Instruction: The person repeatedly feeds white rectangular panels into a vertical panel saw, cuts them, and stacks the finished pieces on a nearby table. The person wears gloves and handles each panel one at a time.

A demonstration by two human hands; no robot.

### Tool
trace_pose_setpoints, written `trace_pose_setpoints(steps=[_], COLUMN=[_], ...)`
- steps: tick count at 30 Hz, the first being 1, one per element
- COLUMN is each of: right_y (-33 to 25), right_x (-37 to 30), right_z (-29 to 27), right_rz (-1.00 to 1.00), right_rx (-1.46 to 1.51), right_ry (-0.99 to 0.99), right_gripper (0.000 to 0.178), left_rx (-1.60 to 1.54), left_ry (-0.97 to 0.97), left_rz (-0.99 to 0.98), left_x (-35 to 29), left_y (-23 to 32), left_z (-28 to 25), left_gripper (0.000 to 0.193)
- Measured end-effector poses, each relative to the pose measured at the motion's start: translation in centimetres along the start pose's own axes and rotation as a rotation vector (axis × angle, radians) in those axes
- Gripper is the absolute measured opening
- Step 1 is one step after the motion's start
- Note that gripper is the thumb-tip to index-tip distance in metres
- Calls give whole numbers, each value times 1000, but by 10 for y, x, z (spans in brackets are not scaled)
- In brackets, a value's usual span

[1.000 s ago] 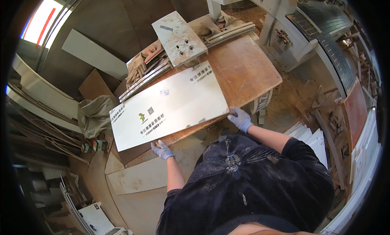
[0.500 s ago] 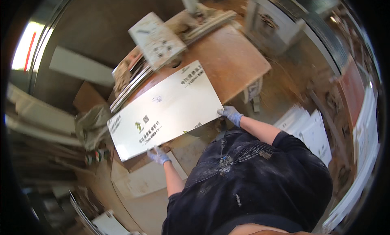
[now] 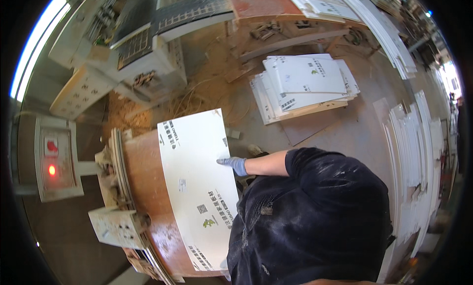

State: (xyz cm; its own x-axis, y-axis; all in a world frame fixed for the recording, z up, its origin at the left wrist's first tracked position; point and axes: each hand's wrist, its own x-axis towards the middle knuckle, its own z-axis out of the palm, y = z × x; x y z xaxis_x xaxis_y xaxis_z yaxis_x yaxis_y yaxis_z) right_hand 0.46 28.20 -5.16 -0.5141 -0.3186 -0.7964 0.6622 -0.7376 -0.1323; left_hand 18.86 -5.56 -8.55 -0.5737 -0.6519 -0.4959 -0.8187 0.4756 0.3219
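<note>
A long white board (image 3: 192, 152) with dark printing and a small green mark lies over the brown tabletop (image 3: 143, 162) of a machine. My right hand (image 3: 235, 165), in a pale blue-grey glove, grips the board's right edge, thumb on the top face and fingers out of sight beneath. Of my left hand (image 3: 224, 268) only a sliver of glove shows at the board's near edge, beside my dark shirt; its fingers are hidden.
A dusty control box (image 3: 116, 228) and rail flank the tabletop on the left. Further left, a switch panel (image 3: 59, 159) has a glowing red light. A stack of white boards (image 3: 310, 75) stands ahead to the right; upright white panels (image 3: 406, 152) line the right side.
My view has swung to the right, bringing the stacked boards and another machine into sight. The board remains in my right hand, while my left hand has mostly gone out of sight.
</note>
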Motion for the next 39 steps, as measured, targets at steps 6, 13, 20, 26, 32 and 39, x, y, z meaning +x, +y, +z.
trace_pose_setpoints(steps=[6, 13, 20, 26, 32, 39], right_y=[-35, -124, -154, -96, -153, -177], right_x=[-16, -56, -129, -168, -196, -236], right_z=[-4, -88, -246, -356, -366, -382], right_rz=[-38, -193, -180, -488, -627, -648], right_rx=[80, -18, 436, 43, 107, 678], right_ry=[-38, 152, 17, 559, 965, 366], right_gripper=[47, 51, 49, 60, 57, 48], left_rx=[-77, -44, 94, 309, 453, 369], left_ry=[-188, -348, -458, -530, -582, -624], left_rz=[306, 511, 713, 769, 769, 636], left_x=[13, -34, -85, -124, -131, -89], left_y=[151, 269, 316, 389, 464, 499], left_z=[43, 101, 171, 225, 263, 194], left_gripper=[65, 65, 65, 65, 65, 65])
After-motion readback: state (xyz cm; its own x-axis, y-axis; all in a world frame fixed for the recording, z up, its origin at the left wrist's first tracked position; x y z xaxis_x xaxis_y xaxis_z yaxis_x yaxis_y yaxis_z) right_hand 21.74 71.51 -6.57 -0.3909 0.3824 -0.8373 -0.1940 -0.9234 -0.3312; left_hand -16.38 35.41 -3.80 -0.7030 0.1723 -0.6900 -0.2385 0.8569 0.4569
